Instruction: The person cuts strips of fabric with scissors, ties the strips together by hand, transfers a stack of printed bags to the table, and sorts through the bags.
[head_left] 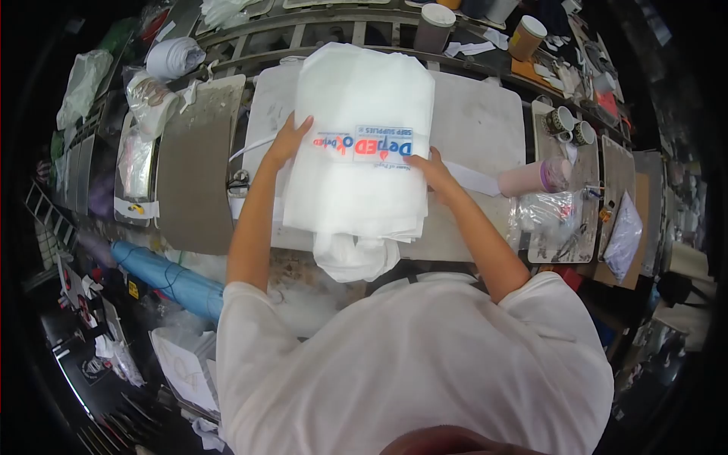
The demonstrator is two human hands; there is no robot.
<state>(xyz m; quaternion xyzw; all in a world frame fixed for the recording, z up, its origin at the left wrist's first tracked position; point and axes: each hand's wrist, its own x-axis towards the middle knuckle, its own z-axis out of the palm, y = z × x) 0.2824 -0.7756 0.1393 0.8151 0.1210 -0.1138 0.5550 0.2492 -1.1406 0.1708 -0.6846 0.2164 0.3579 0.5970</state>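
Note:
A stack of white, thin fabric-like bags (pixel 356 197) fills the middle of the view, its layers showing at the lower right corner. Red and blue print reading "DepED" and "SBFP SUPPLIES" crosses the top one, upside down to me. Along the left edge, my left hand (pixel 290 140) grips the stack with the thumb on top. My right hand (pixel 435 173) holds the opposite edge, a fingertip beside the print; its other fingers are partly hidden. A bunched white loop of the material (pixel 355 258) hangs over the near side, towards my body.
Pale flat boards (pixel 478 114) lie under and beside the stack. To the right are a pink tumbler (pixel 535 177) with a purple rim, patterned mugs (pixel 560 121) and clear plastic. A brown board (pixel 199 174) and a white roll (pixel 174 58) are on the left. Containers (pixel 435 26) stand behind.

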